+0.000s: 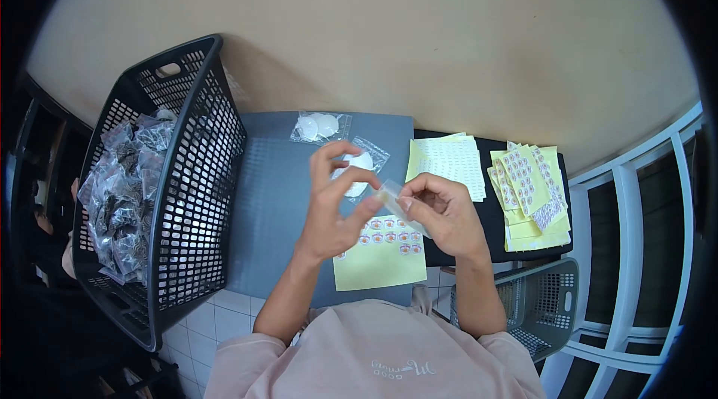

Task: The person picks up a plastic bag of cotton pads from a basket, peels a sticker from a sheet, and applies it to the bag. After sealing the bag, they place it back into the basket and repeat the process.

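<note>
My right hand pinches a small clear plastic pouch between thumb and fingers, above the table. Close by on its left, my left hand has its fingers apart, with the curved index finger and thumb at the pouch's near end. What the pouch contains is too small to tell. Below the hands lies a yellow sticker sheet with rows of round orange-and-white stickers along its upper part. Behind my left hand is a clear bag of white round pieces, partly covered by the fingers.
Another clear bag with white discs lies at the back of the grey table. A tall dark basket full of filled plastic packets stands left. Right are white label sheets, stacked sticker sheets and a lower basket.
</note>
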Action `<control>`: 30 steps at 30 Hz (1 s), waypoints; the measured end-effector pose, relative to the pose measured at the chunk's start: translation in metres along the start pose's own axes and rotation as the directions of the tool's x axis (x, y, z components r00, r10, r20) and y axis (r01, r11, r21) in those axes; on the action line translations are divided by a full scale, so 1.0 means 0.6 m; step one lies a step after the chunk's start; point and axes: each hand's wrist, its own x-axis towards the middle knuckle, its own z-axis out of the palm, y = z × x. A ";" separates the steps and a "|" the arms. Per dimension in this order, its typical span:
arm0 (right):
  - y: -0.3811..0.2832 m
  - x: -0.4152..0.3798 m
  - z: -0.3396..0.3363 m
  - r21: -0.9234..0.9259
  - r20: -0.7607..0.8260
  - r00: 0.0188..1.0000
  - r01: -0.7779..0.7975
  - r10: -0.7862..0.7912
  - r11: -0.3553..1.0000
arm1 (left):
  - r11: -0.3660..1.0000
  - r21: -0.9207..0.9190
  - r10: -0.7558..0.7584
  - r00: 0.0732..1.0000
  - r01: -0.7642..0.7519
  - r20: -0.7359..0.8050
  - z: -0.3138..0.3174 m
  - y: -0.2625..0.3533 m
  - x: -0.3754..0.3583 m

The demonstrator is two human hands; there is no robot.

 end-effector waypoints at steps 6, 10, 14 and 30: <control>-0.012 0.005 0.005 -0.167 0.039 0.986 0.169 -0.165 0.971 | 0.987 -0.160 0.016 0.993 0.003 0.121 0.024 -0.001 0.014; -0.019 0.008 0.005 -0.285 0.153 0.940 0.336 -0.304 0.898 | 0.966 -0.256 -0.004 0.993 0.034 0.115 0.024 0.001 0.008; -0.025 0.005 0.021 -0.308 0.135 0.941 0.338 -0.310 0.889 | 0.986 -0.167 -0.028 0.998 0.018 -0.061 0.035 0.008 -0.011; -0.026 -0.047 0.020 -0.423 0.094 0.974 0.229 -0.209 0.877 | 0.980 -0.157 -0.179 0.899 0.125 -0.400 0.052 -0.014 -0.025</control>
